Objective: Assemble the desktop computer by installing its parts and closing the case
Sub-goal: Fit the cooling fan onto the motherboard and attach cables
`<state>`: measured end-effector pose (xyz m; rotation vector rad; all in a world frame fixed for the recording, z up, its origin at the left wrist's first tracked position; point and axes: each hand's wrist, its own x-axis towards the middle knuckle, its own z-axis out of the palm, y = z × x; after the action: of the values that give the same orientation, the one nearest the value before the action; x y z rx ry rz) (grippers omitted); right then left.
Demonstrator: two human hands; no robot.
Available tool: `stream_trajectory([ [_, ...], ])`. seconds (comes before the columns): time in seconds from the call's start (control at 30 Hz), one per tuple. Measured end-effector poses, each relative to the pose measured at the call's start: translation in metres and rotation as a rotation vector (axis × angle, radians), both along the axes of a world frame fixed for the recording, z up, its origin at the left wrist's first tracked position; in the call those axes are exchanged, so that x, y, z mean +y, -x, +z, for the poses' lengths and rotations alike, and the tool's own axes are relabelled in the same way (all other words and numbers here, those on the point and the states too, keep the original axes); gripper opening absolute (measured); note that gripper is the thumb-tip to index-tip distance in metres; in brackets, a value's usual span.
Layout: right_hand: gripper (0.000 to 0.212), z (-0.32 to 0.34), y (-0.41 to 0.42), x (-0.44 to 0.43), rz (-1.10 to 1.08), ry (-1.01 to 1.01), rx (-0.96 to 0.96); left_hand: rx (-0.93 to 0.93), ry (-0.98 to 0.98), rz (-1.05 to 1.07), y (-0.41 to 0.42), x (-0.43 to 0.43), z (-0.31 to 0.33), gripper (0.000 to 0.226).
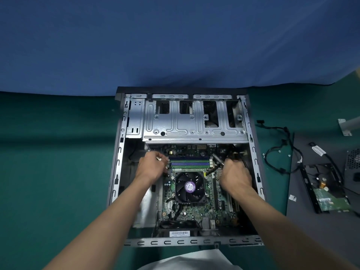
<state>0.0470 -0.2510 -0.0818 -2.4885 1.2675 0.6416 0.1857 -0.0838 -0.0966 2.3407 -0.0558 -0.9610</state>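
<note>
Memory seating is, we judge, the step in hand. In the head view our left hand (153, 166) reaches into the open grey metal computer case (119, 152), fingers curled at the left end of the green memory stick in its blue and black slots (189, 165). Whether they pinch a latch we cannot tell. Our right hand (235, 173) sits at the slots' other end, with a bundle of black cables (234, 153) just beyond it. Its fingers are hidden, so its grip is unclear. Between the hands lies the square black cooler fan (190, 187). Well right of the right hand, outside the case, lie a hard drive in a black bracket (329, 199) and a loose black cable harness (280, 152). Next we would need even downward pressure at both ends until the latches close.
</note>
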Motion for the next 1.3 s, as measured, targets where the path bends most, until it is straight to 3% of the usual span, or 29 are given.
stream_trajectory([
  [0.1, 0.012, -0.008, 0.001, 0.003, -0.167, -0.110, -0.043, -0.004, -0.007, 0.001, 0.000, 0.000, -0.001, 0.005],
  [0.17, 0.022, -0.012, -0.003, 0.003, -0.218, -0.142, -0.159, -0.023, -0.027, -0.002, 0.000, 0.002, -0.003, 0.007],
  [0.33, 0.028, -0.014, -0.019, 0.004, 0.041, -0.114, -0.289, -0.069, -0.029, 0.033, 0.000, 0.001, -0.010, 0.019],
  [0.67, 0.027, -0.019, -0.057, 0.005, 0.592, -0.226, -0.176, 0.022, 0.014, 0.132, -0.010, -0.003, -0.026, 0.023],
  [1.0, 0.031, -0.033, -0.067, 0.001, 0.546, -0.360, -0.041, 0.051, -0.010, 0.139, -0.014, -0.008, -0.040, 0.016],
  [1.3, 0.040, -0.034, -0.069, -0.001, 0.551, -0.420, -0.044, 0.027, -0.024, 0.113, -0.015, -0.007, -0.038, 0.018],
])
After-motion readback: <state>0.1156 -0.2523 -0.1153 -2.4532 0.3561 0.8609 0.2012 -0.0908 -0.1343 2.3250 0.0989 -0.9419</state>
